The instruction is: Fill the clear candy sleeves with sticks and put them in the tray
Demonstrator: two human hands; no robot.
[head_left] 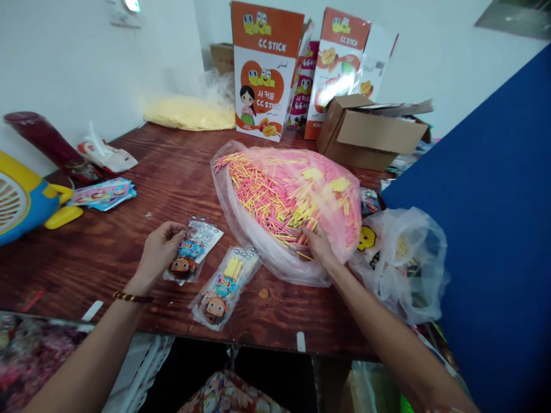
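Observation:
My left hand (160,249) is closed, thumb and fingers pinched at the left edge of a stack of clear printed packets (191,250) with a brown cartoon face. Right of it lies a similar packet (226,287) with yellow sticks inside. A large clear plastic bag (286,267) lies spread at the table's middle, its mouth toward the left, full of thin pink and yellow sticks (262,201). My right hand (317,244) reaches into the bag's near side, its fingers closed around a few pink sticks; its palm is partly hidden.
Behind the bag stand CC Stick boxes (258,86) and an open cardboard carton (374,135). A bag of pale yellow sticks (189,112) lies at the back. On the left are a toy-like fan (26,198), cards (105,194) and tissues (107,158). A blue panel (482,189) bounds the right.

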